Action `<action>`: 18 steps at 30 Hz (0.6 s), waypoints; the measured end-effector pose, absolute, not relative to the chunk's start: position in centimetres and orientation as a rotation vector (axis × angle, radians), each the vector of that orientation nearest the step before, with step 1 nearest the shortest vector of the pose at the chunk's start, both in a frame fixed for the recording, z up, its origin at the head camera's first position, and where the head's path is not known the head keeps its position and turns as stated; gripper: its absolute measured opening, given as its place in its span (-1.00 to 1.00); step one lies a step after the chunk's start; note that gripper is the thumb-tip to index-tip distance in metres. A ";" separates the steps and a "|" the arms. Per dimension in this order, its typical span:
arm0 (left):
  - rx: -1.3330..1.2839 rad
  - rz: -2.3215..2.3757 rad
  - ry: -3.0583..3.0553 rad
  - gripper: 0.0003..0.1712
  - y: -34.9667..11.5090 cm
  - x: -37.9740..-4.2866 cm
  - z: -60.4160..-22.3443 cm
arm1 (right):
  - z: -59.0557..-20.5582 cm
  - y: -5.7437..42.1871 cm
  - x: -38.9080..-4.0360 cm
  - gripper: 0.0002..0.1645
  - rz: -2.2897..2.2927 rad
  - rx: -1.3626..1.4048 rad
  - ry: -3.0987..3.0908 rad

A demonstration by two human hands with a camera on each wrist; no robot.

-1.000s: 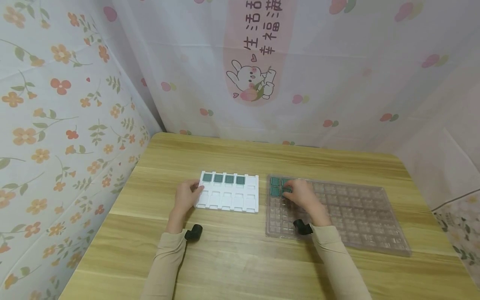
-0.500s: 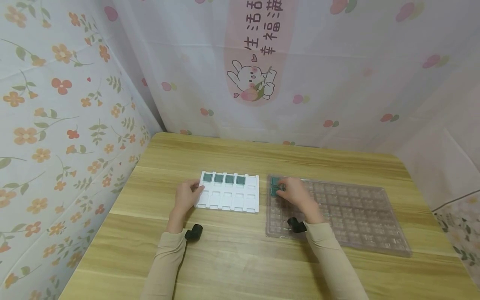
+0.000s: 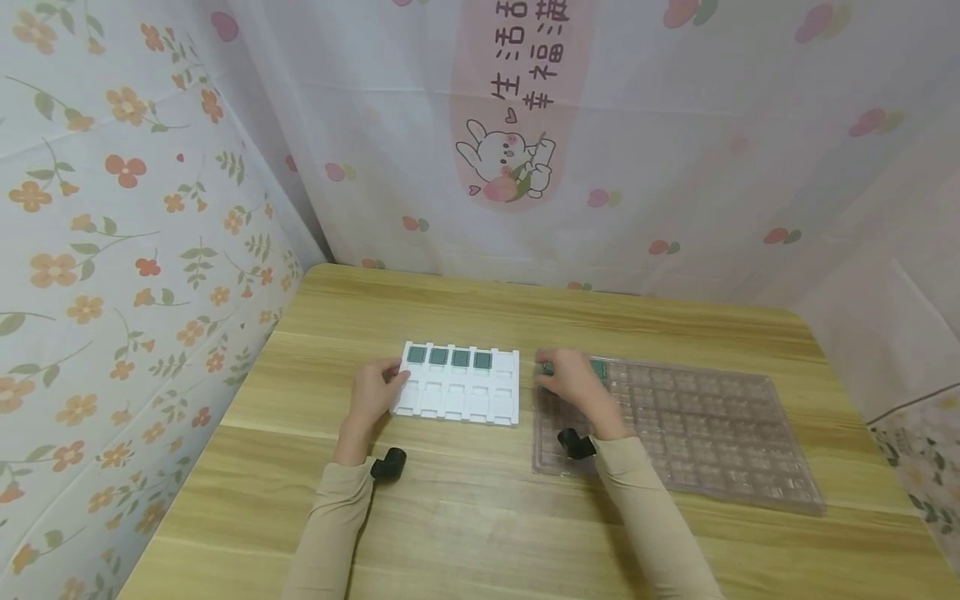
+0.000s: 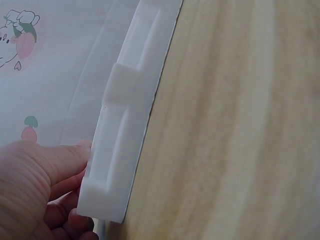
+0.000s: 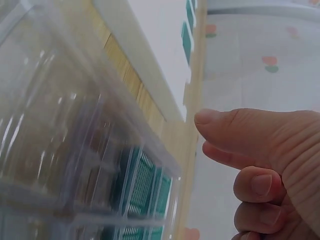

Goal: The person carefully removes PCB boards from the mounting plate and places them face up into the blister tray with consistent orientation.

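My left hand (image 3: 371, 390) grips the left end of a white pocketed tray (image 3: 442, 381), the thumb at its edge (image 4: 95, 145) in the left wrist view. Several small green square chips (image 3: 461, 358) fill most of the tray's back row. My right hand (image 3: 576, 379) is over the back left corner of a clear plastic compartment tray (image 3: 712, 433), thumb and forefinger parted around a green chip (image 3: 547, 367). Another green chip (image 3: 597, 369) shows to the right of that hand. In the right wrist view nothing shows between thumb and fingers; green chips (image 5: 141, 182) sit in compartments beside them.
Both trays lie on a wood-grain table (image 3: 465, 500), with a narrow gap between them. A printed curtain (image 3: 360, 150) hangs behind the far edge, and a flowered one (image 3: 150, 267) stands at the left. Black camera mounts (image 3: 390, 463) are on both wrists.
My right hand has moved left across the clear tray, from the second column of chips to its left corner. My left hand and the white tray have stayed put.
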State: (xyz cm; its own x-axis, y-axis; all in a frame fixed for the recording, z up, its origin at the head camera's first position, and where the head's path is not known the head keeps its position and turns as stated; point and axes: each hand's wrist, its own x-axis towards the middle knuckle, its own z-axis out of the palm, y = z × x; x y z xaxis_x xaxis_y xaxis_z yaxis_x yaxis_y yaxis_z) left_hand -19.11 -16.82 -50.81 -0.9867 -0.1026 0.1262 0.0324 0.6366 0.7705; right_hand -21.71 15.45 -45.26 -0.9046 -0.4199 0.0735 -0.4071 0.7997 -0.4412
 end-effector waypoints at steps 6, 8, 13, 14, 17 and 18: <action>0.063 -1.269 -2.700 -0.68 -16.8 -19.2 -50.9 | -45.3 14.5 -21.8 -0.69 -0.767 -0.640 2.915; 0.062 -1.268 -2.700 -0.68 -16.8 -19.2 -50.9 | -45.3 14.1 -21.9 -0.68 -0.777 -0.613 2.890; 0.070 -1.272 -2.703 -0.68 -16.8 -19.2 -50.9 | -45.2 13.3 -22.2 -0.66 -0.791 -0.623 2.871; 0.071 -1.276 -2.701 -0.68 -16.8 -19.2 -50.9 | -45.1 13.1 -22.3 -0.66 -0.792 -0.631 2.872; 0.065 -1.275 -2.699 -0.67 -16.8 -19.2 -50.8 | -45.0 12.6 -22.4 -0.66 -0.791 -0.638 2.876; 0.065 -1.276 -2.699 -0.67 -16.7 -19.1 -50.8 | -44.9 12.5 -22.4 -0.65 -0.788 -0.636 2.878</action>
State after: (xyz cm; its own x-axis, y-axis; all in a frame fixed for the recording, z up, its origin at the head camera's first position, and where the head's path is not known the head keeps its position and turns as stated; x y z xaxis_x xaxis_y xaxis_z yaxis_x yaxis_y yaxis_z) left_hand -19.15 -16.75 -50.78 -0.9870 -0.1051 0.1216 0.0273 0.6360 0.7712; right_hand -22.45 12.45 -44.94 -0.9091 -0.4159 0.0220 -0.3691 0.7801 -0.5052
